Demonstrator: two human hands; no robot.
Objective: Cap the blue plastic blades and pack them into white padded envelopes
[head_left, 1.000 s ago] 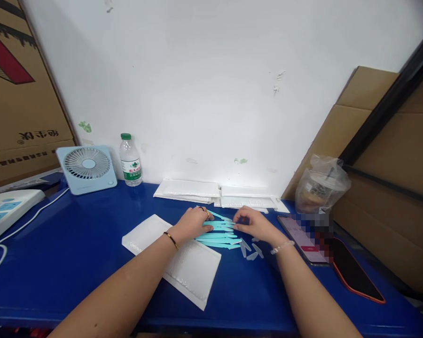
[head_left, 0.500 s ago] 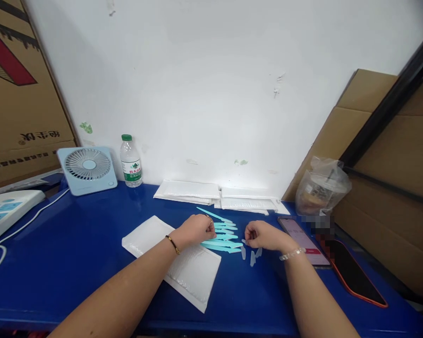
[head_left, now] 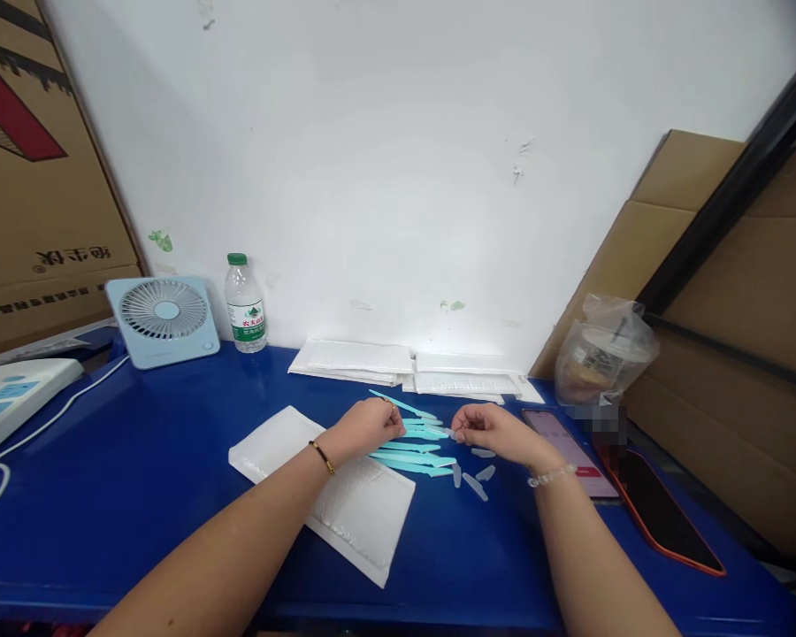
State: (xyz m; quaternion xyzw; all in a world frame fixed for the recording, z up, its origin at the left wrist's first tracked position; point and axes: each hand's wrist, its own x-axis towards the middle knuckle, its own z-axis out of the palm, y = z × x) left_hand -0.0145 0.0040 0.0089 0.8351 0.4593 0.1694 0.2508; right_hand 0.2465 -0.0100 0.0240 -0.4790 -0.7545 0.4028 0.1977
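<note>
The person's left hand (head_left: 366, 425) rests low over the blue table (head_left: 139, 460), its fingers curled shut around the near end of a turquoise stick (head_left: 428, 433) that points toward the other hand. The right hand (head_left: 489, 429) sits just beside it, thumb and forefinger pinched together on what looks like a small clear cap (head_left: 457, 435) right at the stick's tip; it is too small to be sure how the cap sits. Under and between the hands lies a fan of more sticks (head_left: 415, 460), with a few loose caps (head_left: 476, 479) just to their right. A white padded envelope (head_left: 345, 509) lies flat under the left wrist. Against the wall is a stack of envelopes (head_left: 404, 367), and further left a water bottle (head_left: 245, 305) beside a small fan (head_left: 164, 318). To the right of the right wrist lie a lit phone (head_left: 574, 451) and a dark phone (head_left: 663, 513), with a bagged drink cup (head_left: 603, 349) behind them.
</note>
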